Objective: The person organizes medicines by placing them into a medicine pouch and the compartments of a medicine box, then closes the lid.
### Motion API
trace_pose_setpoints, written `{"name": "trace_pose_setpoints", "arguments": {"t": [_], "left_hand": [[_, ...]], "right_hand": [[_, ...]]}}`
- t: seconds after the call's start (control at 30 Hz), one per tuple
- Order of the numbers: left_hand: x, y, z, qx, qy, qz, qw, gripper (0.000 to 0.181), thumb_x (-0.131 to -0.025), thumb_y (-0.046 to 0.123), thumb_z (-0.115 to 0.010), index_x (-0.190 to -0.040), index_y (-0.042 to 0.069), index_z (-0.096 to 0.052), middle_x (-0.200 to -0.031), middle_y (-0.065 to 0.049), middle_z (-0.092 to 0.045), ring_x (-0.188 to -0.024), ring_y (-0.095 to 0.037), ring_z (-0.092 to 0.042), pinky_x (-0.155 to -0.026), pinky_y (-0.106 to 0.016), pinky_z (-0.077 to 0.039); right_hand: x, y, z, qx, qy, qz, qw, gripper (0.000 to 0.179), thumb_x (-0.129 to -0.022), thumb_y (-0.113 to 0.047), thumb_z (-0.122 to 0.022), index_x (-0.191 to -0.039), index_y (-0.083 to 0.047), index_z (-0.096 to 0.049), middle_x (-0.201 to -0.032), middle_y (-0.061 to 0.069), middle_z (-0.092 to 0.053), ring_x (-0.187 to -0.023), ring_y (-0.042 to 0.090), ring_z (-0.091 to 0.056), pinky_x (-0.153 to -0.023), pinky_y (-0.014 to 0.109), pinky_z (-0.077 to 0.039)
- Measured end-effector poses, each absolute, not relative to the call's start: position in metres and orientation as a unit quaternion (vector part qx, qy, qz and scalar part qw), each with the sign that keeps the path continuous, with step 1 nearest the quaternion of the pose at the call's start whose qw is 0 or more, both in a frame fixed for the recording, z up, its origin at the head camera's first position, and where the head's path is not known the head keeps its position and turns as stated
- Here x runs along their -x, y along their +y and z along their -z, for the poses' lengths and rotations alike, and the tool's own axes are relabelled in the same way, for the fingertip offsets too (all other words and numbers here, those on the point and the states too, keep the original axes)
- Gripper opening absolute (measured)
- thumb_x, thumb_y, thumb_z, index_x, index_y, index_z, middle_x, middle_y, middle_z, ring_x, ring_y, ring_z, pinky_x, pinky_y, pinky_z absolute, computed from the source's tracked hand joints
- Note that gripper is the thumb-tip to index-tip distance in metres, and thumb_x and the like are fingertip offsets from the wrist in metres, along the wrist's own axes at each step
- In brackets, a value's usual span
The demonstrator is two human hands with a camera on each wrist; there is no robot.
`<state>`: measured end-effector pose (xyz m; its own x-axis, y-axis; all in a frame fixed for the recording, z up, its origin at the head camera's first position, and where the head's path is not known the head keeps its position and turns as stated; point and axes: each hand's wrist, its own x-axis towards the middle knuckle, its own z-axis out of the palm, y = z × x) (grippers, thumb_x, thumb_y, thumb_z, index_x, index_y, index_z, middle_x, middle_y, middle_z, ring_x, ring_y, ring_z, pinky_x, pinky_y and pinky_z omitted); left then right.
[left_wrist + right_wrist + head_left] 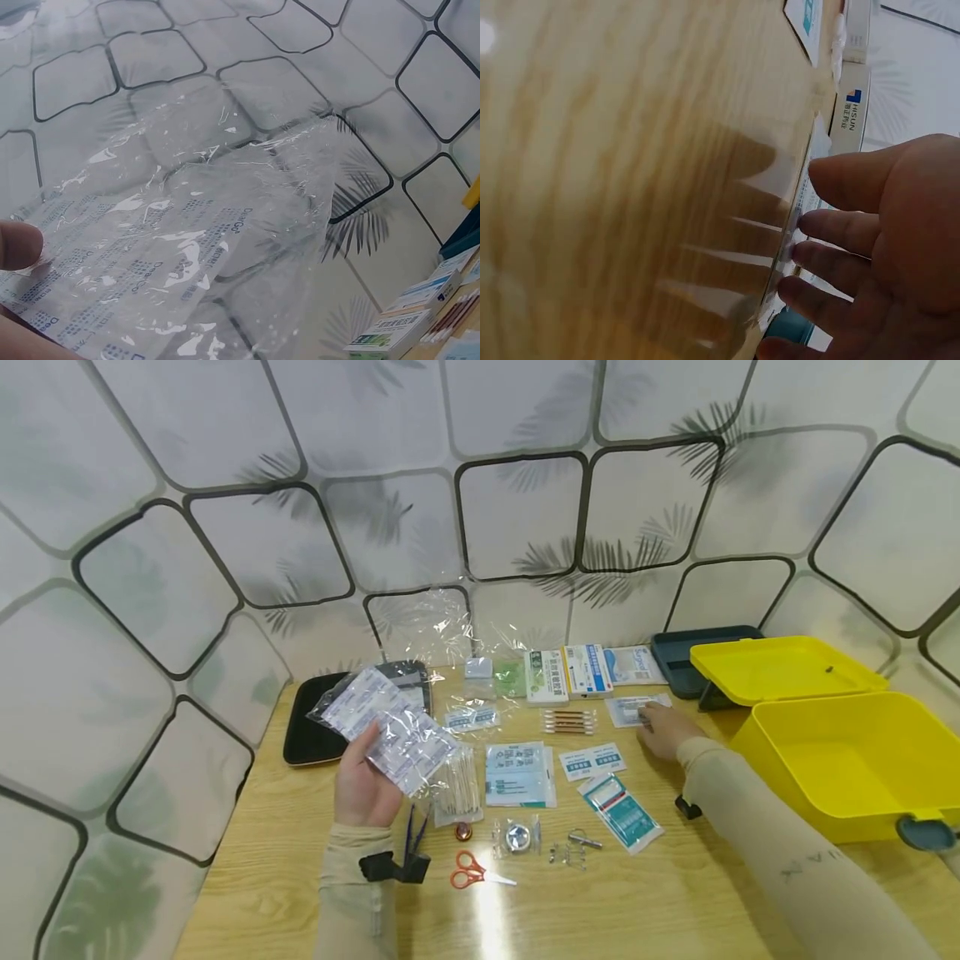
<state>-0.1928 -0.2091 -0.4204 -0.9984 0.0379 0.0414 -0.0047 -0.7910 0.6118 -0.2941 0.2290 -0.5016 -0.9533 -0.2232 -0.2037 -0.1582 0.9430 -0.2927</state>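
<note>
The person's left hand (370, 789) pinches 1 clear plastic bag of printed sachets (408, 739) between thumb and fingers, raised above the desk (255, 860). The right hand (666, 731) has its fingers spread, their tips at 1 small flat packet (625, 713), which lies on the desk near the yellow box (787, 785). Orange-handled scissors (468, 870) lie nearer the person.

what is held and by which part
The left grip holds the clear bag by its near edge; whether the right grip holds the white packet cannot be told.
</note>
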Motion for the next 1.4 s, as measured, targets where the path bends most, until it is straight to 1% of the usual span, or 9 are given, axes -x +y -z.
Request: {"name": "trace_pose_setpoints", "arguments": {"t": [0.17,0.37,0.43,0.63,0.93,1.03,1.13,1.3,1.4], "left_hand": [[0.193,-0.209,0.421,-0.029,0.319,-0.947,0.009,0.045,-0.105,0.018,-0.023,-0.15,0.016,-0.021,-0.154,-0.015,-0.024,-0.134,-0.027,-0.039,-0.11,-0.042,-0.034],[0.192,-0.208,0.421,-0.028,0.324,-0.946,0.009,0.045,-0.105,0.019,-0.024,-0.15,0.016,-0.022,-0.152,-0.014,-0.027,-0.134,-0.027,-0.038,-0.11,-0.042,-0.034],[0.192,-0.208,0.421,-0.027,0.326,-0.945,0.008,0.045,-0.105,0.019,-0.025,-0.15,0.016,-0.022,-0.151,-0.014,-0.03,-0.134,-0.027,-0.038,-0.11,-0.042,-0.034],[0.192,-0.208,0.421,-0.027,0.33,-0.944,0.004,0.045,-0.105,0.018,-0.024,-0.149,0.015,-0.022,-0.148,-0.013,-0.033,-0.135,-0.027,-0.038,-0.11,-0.042,-0.034],[0.193,-0.207,0.421,-0.032,0.329,-0.944,0.006,0.046,-0.104,0.017,-0.024,-0.151,0.017,-0.019,-0.151,-0.014,-0.028,-0.136,-0.028,-0.035,-0.11,-0.042,-0.033],[0.193,-0.206,0.421,-0.036,0.329,-0.944,0.006,0.047,-0.104,0.017,-0.025,-0.151,0.018,-0.019,-0.15,-0.013,-0.03,-0.136,-0.028,-0.035,-0.11,-0.042,-0.032],[0.193,-0.206,0.421,-0.036,0.328,-0.944,0.005,0.047,-0.104,0.017,-0.024,-0.151,0.018,-0.019,-0.153,-0.016,-0.025,-0.136,-0.029,-0.035,-0.11,-0.042,-0.033],[0.192,-0.205,0.42,-0.029,0.327,-0.945,0.009,0.046,-0.105,0.017,-0.024,-0.151,0.017,-0.019,-0.153,-0.016,-0.024,-0.135,-0.027,-0.036,-0.111,-0.041,-0.032],[0.192,-0.204,0.42,-0.025,0.327,-0.945,0.014,0.045,-0.105,0.018,-0.023,-0.15,0.017,-0.02,-0.151,-0.015,-0.027,-0.134,-0.026,-0.037,-0.111,-0.041,-0.032]], "right_hand": [[0.283,0.228,0.496,0.079,0.983,0.115,0.122,0.049,-0.097,-0.022,-0.053,-0.136,0.007,-0.047,-0.14,0.033,-0.04,-0.128,0.05,-0.036,-0.107,0.062,-0.027],[0.274,0.228,0.494,0.041,0.984,0.115,0.127,0.043,-0.092,-0.026,-0.062,-0.124,0.002,-0.059,-0.123,0.031,-0.051,-0.102,0.041,-0.051,-0.095,0.06,-0.04],[0.273,0.229,0.495,0.021,0.984,0.125,0.123,0.047,-0.09,-0.027,-0.065,-0.124,0.005,-0.056,-0.121,0.031,-0.051,-0.1,0.04,-0.05,-0.094,0.06,-0.041],[0.271,0.233,0.497,-0.016,0.982,0.137,0.128,0.073,-0.089,-0.032,-0.066,-0.137,0.014,-0.035,-0.133,0.039,-0.037,-0.117,0.05,-0.04,-0.103,0.063,-0.03],[0.265,0.234,0.496,-0.051,0.979,0.133,0.143,0.079,-0.087,-0.045,-0.065,-0.137,0.011,-0.038,-0.127,0.038,-0.038,-0.105,0.047,-0.041,-0.097,0.064,-0.034],[0.261,0.226,0.494,-0.03,0.984,0.135,0.109,0.073,-0.089,-0.042,-0.064,-0.137,0.009,-0.041,-0.131,0.037,-0.038,-0.112,0.05,-0.039,-0.1,0.066,-0.031],[0.259,0.212,0.49,0.035,0.985,0.147,0.084,0.057,-0.09,-0.033,-0.065,-0.133,0.003,-0.05,-0.132,0.032,-0.044,-0.117,0.048,-0.042,-0.101,0.064,-0.033],[0.261,0.191,0.491,0.167,0.97,0.146,0.098,0.04,-0.089,-0.022,-0.068,-0.124,-0.002,-0.061,-0.126,0.02,-0.056,-0.116,0.039,-0.052,-0.099,0.056,-0.041],[0.262,0.186,0.494,0.188,0.967,0.132,0.106,0.04,-0.089,-0.022,-0.068,-0.123,-0.002,-0.062,-0.125,0.02,-0.058,-0.116,0.039,-0.052,-0.099,0.054,-0.042]]}}
